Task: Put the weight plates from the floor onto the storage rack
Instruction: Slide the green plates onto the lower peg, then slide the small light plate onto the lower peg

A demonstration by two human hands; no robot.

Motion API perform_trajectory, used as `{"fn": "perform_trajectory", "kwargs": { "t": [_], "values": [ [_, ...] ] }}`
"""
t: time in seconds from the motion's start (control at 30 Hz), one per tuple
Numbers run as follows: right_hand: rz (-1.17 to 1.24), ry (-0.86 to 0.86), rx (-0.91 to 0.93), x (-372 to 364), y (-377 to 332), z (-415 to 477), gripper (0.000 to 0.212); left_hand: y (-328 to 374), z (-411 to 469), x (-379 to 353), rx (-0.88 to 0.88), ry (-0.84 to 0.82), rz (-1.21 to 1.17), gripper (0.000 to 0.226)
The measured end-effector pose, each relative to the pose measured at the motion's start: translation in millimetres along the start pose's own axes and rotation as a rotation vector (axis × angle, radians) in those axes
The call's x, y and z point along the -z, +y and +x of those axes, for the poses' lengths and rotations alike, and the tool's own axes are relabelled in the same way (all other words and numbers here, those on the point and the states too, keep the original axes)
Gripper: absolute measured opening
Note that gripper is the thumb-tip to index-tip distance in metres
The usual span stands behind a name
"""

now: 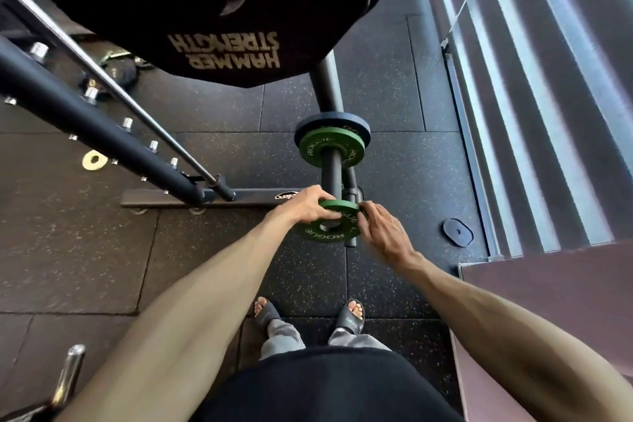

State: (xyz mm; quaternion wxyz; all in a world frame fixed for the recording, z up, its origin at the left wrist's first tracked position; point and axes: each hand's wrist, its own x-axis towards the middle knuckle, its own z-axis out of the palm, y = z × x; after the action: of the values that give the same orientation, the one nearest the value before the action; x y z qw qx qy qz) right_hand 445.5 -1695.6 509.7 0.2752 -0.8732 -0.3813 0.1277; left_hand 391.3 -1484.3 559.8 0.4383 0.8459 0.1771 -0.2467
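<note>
While a small gold plate (pixel 92 160) lies on the floor (pixel 205 250) at the far left, the step in hand looks like loading: one plate is at the rack, ready to go onto its peg. The left hand (pixel 310 205) grips the green plate (pixel 330 233) by its upper left rim, fingers curled over the edge. This plate hangs tilted between the two hands, right at the near tip of the peg (pixel 331 171); whether its hole has caught the tip cannot be told. Farther up the peg sit a second green plate (pixel 315 147) and, behind it, a larger dark plate (pixel 308 125). The right hand (pixel 383 233) pinches the held plate's right rim with thumb and fingertips. The next move likely calls for lining the hole up with the peg and sliding the plate along until it meets the second green plate. Off to the right, a dark flat disc (pixel 458 232) lies on the floor; whether it is a plate is unclear.
</note>
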Motion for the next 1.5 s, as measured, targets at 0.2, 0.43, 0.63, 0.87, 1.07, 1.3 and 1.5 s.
{"fn": "perform_trajectory", "kwargs": {
  "t": [0.2,0.43,0.63,0.87,1.07,1.3,1.5],
  "values": [
    [-0.045,-0.023,-0.030,-0.2,1.2,12.9,0.018,0.0,2.9,-4.7,-0.109,0.230,0.111,0.029],
    [-0.184,0.065,-0.112,12.2,-14.0,66.7,0.018,8.8,23.3,7.5,-0.085,0.586,0.412,0.024],
    [-0.193,0.079,-0.234,23.8,-26.7,110.3,0.023,19.9,51.9,22.9,0.034,0.701,0.452,0.015],
    [-0.318,0.145,-0.018,20.1,-40.1,111.2,0.048,6.7,28.5,25.2,0.077,0.750,0.307,0.042],
    [-0.310,-0.050,0.416,-27.6,-107.5,95.4,0.042,-79.6,-49.3,40.0,0.428,0.579,0.182,0.030],
    [-0.266,-0.398,0.586,-129.9,-254.7,79.7,0.034,-208.2,-184.7,39.1,0.704,0.600,-0.099,0.016],
    [-0.362,-0.682,0.699,-223.1,-391.6,48.0,0.026,-306.3,-320.3,22.1,0.809,0.683,-0.309,0.020]
  ]
}}
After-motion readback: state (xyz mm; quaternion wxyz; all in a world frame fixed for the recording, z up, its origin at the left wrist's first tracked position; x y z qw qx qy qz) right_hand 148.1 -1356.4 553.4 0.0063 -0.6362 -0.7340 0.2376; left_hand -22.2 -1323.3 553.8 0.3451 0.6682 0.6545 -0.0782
